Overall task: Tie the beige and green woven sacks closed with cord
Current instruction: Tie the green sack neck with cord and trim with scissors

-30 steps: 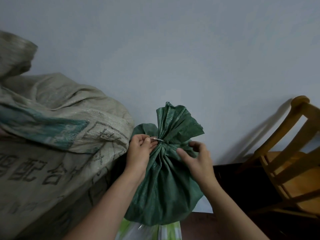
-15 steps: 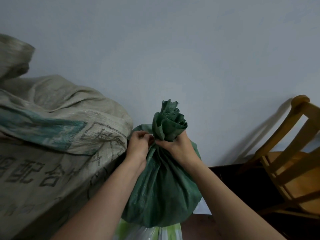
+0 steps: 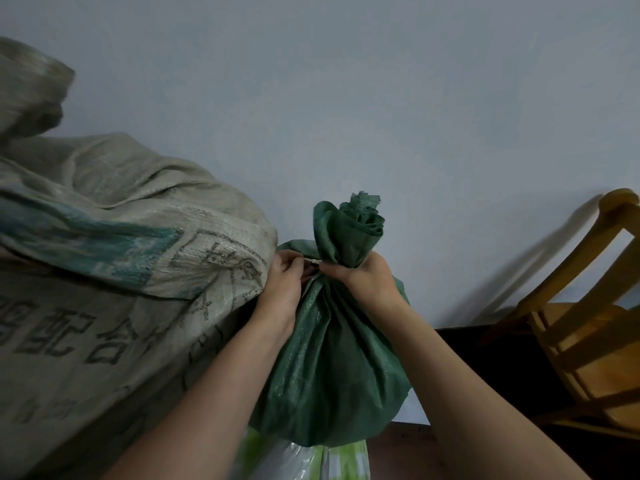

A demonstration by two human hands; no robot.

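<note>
The green woven sack [image 3: 339, 368] stands upright against the pale wall [image 3: 381, 98], its left side touching the big beige woven sack [image 3: 121, 271]; what carries it I cannot tell, only a green and white plastic bag [image 3: 304, 462] shows under its bottom. Its mouth is gathered into a narrow neck with the loose top standing up above like a rolled flower; the cloth is bunched this way so that a cord can go around one thin place.

The right hand [image 3: 367, 278] is closed around this neck from the right side, fingers curled on the cloth; I judge it squeezes the folds together so they do not spread while the tie is made. The left hand [image 3: 285, 282] is at the left of the neck, fingers curled and pinching a short pale piece of cord [image 3: 313, 260], which is touching the neck; how far the cord goes around is hidden behind the hands.

The step seems to be the wrapping or tightening on the green sack; no finished knot is visible. The top of the beige sack is folded over, and I see no cord on it. A wooden chair [image 3: 588, 323] stands well apart at the right.
</note>
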